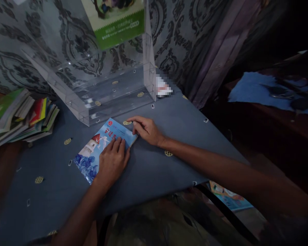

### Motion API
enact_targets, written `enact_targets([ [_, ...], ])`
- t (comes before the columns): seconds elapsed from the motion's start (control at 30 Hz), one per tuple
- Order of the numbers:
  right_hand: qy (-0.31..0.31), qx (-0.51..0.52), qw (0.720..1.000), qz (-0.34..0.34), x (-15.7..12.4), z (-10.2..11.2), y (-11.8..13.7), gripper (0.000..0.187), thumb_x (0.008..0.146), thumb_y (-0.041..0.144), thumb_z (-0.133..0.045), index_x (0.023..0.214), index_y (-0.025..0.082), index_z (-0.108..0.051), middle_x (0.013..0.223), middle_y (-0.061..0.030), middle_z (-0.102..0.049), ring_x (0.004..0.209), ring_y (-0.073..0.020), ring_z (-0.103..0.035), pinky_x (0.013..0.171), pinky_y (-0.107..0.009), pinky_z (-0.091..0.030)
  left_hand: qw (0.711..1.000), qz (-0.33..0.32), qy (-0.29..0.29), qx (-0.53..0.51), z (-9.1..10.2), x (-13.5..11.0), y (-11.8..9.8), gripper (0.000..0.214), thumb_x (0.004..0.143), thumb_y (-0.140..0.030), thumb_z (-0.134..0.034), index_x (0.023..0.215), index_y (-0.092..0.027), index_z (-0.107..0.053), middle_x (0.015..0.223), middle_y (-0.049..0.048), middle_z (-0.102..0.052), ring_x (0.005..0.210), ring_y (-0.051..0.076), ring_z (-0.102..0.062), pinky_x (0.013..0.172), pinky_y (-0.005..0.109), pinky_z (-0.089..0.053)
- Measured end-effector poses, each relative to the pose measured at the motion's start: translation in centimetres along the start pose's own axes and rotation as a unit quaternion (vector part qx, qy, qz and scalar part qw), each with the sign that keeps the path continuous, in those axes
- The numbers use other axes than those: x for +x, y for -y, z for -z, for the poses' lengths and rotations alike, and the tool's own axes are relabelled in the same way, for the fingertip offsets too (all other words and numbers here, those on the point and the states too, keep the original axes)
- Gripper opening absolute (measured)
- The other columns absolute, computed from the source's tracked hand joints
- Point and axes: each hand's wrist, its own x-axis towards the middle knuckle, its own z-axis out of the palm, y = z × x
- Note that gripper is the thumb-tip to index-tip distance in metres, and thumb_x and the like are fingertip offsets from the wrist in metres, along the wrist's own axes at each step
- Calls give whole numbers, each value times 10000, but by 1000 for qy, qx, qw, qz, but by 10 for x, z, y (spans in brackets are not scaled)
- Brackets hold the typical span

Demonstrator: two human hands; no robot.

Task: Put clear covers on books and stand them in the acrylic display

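A thin blue picture book lies closed and slanted on the dark table; its cover has red lettering, a red-roofed white tower and curling waves. My left hand lies flat over the cover's right half, fingers spread, hiding part of the title. At the book's upper right corner is my right hand. Its index finger stretches left past the top edge, while the thumb and curled fingers close at the corner. How much of the corner sits between them is partly hidden.
Behind the book stands a clear acrylic rack, with a green-and-cream book upright in it. A leaning pile of books is at left, beside a blurred forearm. Blue cloth lies on a surface at right; colourful books rest below the table edge.
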Motion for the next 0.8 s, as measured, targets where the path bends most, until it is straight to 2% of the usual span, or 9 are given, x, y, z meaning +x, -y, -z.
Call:
enact_targets([
  [0.13,66,-119,990,21,-2,0,0,303,949,173,-491,1137,201,-726,829,-16,-751,683,-135,-652,662,-242,-453,1000,-7,8,15,1,-1,-2,316,1011,-302,-494,1210,-130,-670,1244,164,-712,1177,319,-665,945,433,-573],
  [0.27,77,-163,983,32,-3,-1,-1,340,958,190,-468,1182,197,-725,897,-41,-776,674,-144,-665,655,-248,-450,1000,2,24,-9,6,3,5,300,1019,-331,-495,1173,-151,-680,1227,137,-720,1140,291,-673,950,416,-565],
  [0.37,78,-184,979,46,-5,-2,-3,344,953,188,-466,1179,189,-725,826,-41,-769,608,-139,-643,624,-251,-438,997,57,55,2,14,5,25,267,1011,-328,-516,1138,-168,-688,1262,129,-698,1123,297,-663,956,440,-549],
  [0.47,69,-218,972,59,-8,-4,-5,331,942,186,-478,1158,183,-729,744,-39,-750,578,-146,-633,612,-262,-436,982,152,99,48,23,1,51,304,1003,-328,-529,1231,-166,-650,1340,153,-642,1150,335,-635,942,477,-533],
  [0.57,58,-245,965,72,-10,-5,-6,321,934,187,-485,1144,196,-729,733,-37,-746,590,-154,-641,616,-266,-449,965,213,147,40,30,-6,67,360,1023,-356,-492,1334,-203,-588,1284,119,-660,1107,306,-653,858,412,-545],
  [0.7,54,-240,967,62,-6,-4,-6,312,948,202,-469,1118,205,-731,889,-76,-781,755,-204,-720,725,-305,-528,948,260,175,52,36,-11,64,359,1025,-405,-479,1318,-230,-591,1171,104,-655,1077,298,-654,735,353,-526],
  [0.8,60,-233,970,46,4,-6,-11,309,936,210,-479,1109,193,-734,1015,-108,-782,907,-254,-740,826,-365,-566,940,279,188,48,36,-12,57,313,1032,-400,-465,1247,-231,-617,1104,94,-642,1030,272,-663,702,317,-499],
])
